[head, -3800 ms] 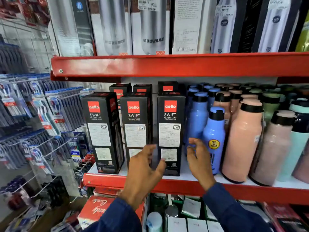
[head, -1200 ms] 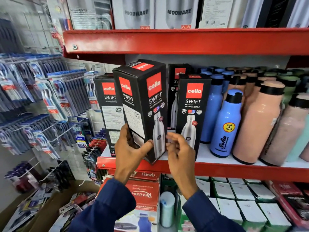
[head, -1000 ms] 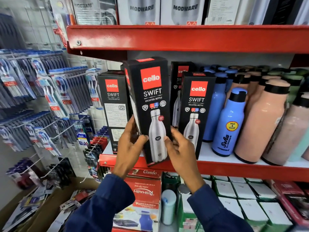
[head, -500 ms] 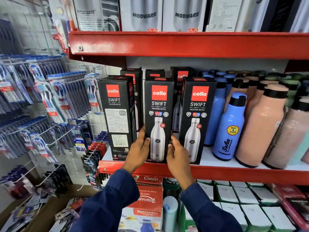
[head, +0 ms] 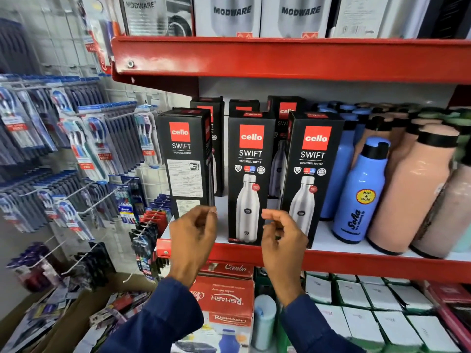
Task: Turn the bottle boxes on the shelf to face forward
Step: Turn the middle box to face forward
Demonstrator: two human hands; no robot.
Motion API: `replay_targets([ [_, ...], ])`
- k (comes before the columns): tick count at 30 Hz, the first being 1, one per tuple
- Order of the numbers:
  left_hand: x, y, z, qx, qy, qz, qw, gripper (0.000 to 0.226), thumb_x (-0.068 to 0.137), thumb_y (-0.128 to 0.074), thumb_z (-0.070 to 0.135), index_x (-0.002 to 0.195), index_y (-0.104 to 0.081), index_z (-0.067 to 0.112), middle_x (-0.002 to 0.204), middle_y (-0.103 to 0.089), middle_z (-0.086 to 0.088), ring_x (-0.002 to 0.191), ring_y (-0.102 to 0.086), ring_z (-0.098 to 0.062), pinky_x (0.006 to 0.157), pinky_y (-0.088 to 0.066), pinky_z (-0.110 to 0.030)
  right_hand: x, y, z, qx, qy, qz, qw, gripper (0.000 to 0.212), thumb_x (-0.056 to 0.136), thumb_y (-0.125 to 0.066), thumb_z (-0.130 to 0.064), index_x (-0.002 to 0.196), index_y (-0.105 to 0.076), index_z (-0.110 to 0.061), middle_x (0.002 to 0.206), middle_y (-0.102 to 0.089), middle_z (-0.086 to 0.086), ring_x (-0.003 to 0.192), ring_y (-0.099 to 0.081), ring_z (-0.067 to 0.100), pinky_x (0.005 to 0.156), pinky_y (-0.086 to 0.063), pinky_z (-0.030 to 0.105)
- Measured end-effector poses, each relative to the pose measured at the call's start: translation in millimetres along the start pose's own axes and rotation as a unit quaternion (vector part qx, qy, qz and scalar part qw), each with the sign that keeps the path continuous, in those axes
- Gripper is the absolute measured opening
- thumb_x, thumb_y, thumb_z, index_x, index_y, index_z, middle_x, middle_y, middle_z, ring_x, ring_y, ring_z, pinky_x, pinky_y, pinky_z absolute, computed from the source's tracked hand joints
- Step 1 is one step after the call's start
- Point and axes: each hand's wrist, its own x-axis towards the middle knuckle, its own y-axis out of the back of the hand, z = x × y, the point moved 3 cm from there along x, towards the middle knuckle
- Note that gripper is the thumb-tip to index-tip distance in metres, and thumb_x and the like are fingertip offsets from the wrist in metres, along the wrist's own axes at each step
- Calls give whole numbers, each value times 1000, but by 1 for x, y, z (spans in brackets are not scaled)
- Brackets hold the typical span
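Three black Cello Swift boxes stand in the front row on the red shelf (head: 356, 261). The middle box (head: 249, 174) and the right box (head: 312, 174) show the steel bottle picture to the front. The left box (head: 187, 161) shows a panel of printed text. More black boxes (head: 285, 108) stand behind them. My left hand (head: 193, 233) hovers in front of the left box's lower corner with fingers curled and holds nothing. Between the middle and right boxes, my right hand (head: 283, 235) hangs loose and touches neither.
Blue bottles (head: 362, 189) and peach bottles (head: 413, 189) crowd the shelf to the right of the boxes. An upper red shelf (head: 280, 59) carries Modware boxes. Toothbrush packs (head: 84, 143) hang on hooks at the left. Red cartons (head: 224, 299) and white boxes (head: 369, 301) sit below.
Both hands have let go of the middle box, which now stands on the shelf with its picture side forward, and have drawn back a little. The left hand has shifted toward the left box.
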Motion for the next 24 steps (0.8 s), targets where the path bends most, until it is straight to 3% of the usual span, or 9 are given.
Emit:
replay_targets([
  [2,3,13,1,18,-12,85,996,10,91,-62,22,86,-70,18,70,-69,6,61,-65,-13,59,-58,-39,-1,-12,-9,23,13,-28,999,28,89,-53,-1,102,-70,-20,95,-73,-6,81,-68,6,69,-56,19],
  [3,5,19,0,27,-16,119,992,5,89,-63,22,90,-67,19,76,-67,4,68,-64,-17,64,-57,-41,-2,-20,-13,32,11,-59,998,29,91,-52,-3,106,-70,-21,98,-73,-7,85,-69,5,73,-56,18],
  [5,11,27,-5,50,-9,153,987,24,85,-66,23,107,-57,18,97,-60,-2,87,-57,-20,78,-51,-37,-3,-41,-18,53,-11,-143,988,33,95,-50,-7,120,-65,-21,113,-71,-8,100,-67,2,86,-54,16],
  [7,18,29,-19,78,21,133,988,50,82,-70,28,123,-44,16,117,-50,-7,108,-48,-22,90,-43,-35,-6,-63,-21,82,-53,-220,971,37,99,-47,-13,134,-56,-18,130,-64,-4,116,-60,1,97,-46,11],
  [10,27,25,-39,77,71,64,992,75,75,-72,37,136,-33,18,135,-45,-8,125,-45,-27,103,-41,-44,-9,-89,-24,100,-114,-272,950,43,102,-40,-24,145,-43,-16,147,-50,-2,127,-44,-3,95,-30,-2],
  [14,37,21,-50,12,70,-20,997,75,73,-78,19,135,-36,22,120,-60,6,108,-63,-16,97,-50,-38,-9,-111,-25,126,-161,-261,943,50,98,-34,-34,145,-41,-21,152,-44,2,135,-42,8,116,-31,28],
  [16,41,24,-56,-22,72,-42,996,82,68,-78,19,137,-35,29,120,-61,12,107,-64,-11,98,-51,-40,-9,-115,-24,136,-164,-246,946,60,88,-31,-45,143,-44,-25,149,-48,0,135,-45,9,117,-34,39],
  [21,54,33,-66,-80,79,-42,993,99,60,-93,26,140,-35,33,129,-58,14,118,-58,-10,103,-48,-37,-12,-114,-31,201,-159,-249,934,58,89,-31,-39,142,-46,-21,146,-52,-3,132,-48,2,115,-37,34],
  [24,66,45,-76,-113,85,-55,988,101,54,-92,29,138,-37,36,128,-62,6,117,-61,-17,103,-49,-48,-12,-112,-35,180,-120,-237,947,50,93,-37,-27,141,-48,-20,145,-53,-3,130,-49,-1,112,-39,26],
])
